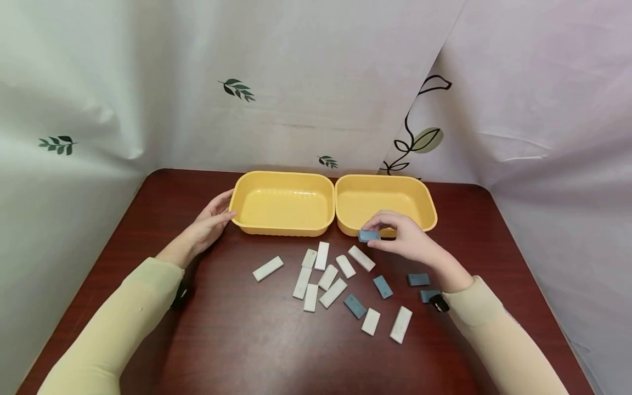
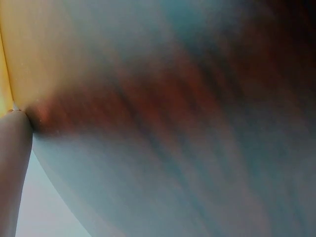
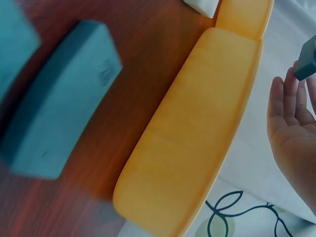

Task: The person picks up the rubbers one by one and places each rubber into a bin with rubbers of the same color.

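Observation:
My right hand [image 1: 402,236] pinches a small blue block [image 1: 368,236] between thumb and fingers, at the front rim of the right yellow tray [image 1: 427,211]. The same blue block [image 3: 307,59] shows at the edge of the right wrist view. My left hand [image 1: 209,225] rests against the left end of the other yellow tray [image 1: 283,230], fingers fairly straight. In the left wrist view one finger [image 2: 15,158] meets the yellow wall. Several white blocks [image 1: 333,293] lie scattered in front of the trays, with loose blue blocks [image 1: 382,287] among and right of them.
Both trays stand side by side near the back of the dark red table [image 1: 237,340], with bare floors showing. Behind them hangs a pale curtain [image 1: 296,82] with leaf prints. Another blue block [image 1: 418,280] lies under the right forearm's near side.

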{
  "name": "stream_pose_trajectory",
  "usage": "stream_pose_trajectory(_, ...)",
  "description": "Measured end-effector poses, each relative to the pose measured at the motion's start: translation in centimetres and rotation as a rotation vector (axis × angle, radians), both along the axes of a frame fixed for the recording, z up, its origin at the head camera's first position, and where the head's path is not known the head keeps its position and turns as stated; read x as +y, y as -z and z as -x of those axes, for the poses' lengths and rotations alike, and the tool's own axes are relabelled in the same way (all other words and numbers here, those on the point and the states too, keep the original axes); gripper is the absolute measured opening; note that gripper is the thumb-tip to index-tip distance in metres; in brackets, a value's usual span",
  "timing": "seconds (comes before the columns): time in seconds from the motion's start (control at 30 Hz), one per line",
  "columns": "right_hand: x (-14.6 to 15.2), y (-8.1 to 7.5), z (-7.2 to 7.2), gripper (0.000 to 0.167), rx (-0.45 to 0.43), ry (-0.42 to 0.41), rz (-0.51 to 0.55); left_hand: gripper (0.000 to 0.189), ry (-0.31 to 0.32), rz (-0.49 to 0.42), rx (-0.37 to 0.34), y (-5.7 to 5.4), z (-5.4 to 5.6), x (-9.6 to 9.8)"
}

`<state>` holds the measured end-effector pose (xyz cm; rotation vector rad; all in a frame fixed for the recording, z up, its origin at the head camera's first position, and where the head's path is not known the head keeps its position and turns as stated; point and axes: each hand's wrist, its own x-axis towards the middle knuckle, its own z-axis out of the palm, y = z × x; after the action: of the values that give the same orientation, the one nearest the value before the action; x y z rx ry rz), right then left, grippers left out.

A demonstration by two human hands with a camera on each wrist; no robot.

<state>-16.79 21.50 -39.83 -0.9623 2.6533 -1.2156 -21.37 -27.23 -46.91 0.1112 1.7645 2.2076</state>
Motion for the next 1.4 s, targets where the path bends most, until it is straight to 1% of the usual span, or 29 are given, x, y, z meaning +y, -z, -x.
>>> stream_pose_trajectory(0.23, -1.7, -0.4, 1.3, 0.026, -0.03, 0.016, 0.03, 0.067, 0.006, -0.023, 0.022, 0.1, 0.1, 0.0)
stream_pose_trajectory(0.33, -2.4, -0.6, 1.8, 0.026, -0.046, 0.02, 0.041, 0.067, 0.008, -0.013, 0.026, 0.2, 0.1, -0.1)
stream_pose_trajectory(0.6, -4.4, -0.8, 3.1, 0.025, -0.085, 0.031, 0.086, 0.069, 0.014, 0.008, 0.007, 0.2, 0.1, -0.1)
stream_pose_trajectory(0.77, -6.0, -0.9, 4.0, 0.025, -0.081, 0.027, 0.094, 0.069, 0.016, 0.004, 0.007, 0.1, 0.1, -0.1)
stream_pose_trajectory(1.0, -8.4, -1.7, 5.3, 0.027, -0.102, 0.027, 0.072, 0.07, 0.017, 0.006, 0.011, -0.1, 0.1, 0.0)
stream_pose_trajectory(1.2, -10.4, -2.2, 6.5, 0.028, -0.09, 0.019, 0.055, 0.071, 0.02, 0.009, 0.005, 0.0, 0.2, -0.1)
stream_pose_trajectory(1.33, -11.7, -2.2, 7.5, 0.029, -0.099, 0.035, 0.046, 0.07, 0.02, -0.001, 0.013, 0.2, 0.3, -0.1)
stream_pose_trajectory(1.4, -12.2, -2.0, 8.0, 0.03, -0.118, 0.052, 0.044, 0.07, 0.022, -0.005, 0.019, 0.3, 0.3, -0.1)
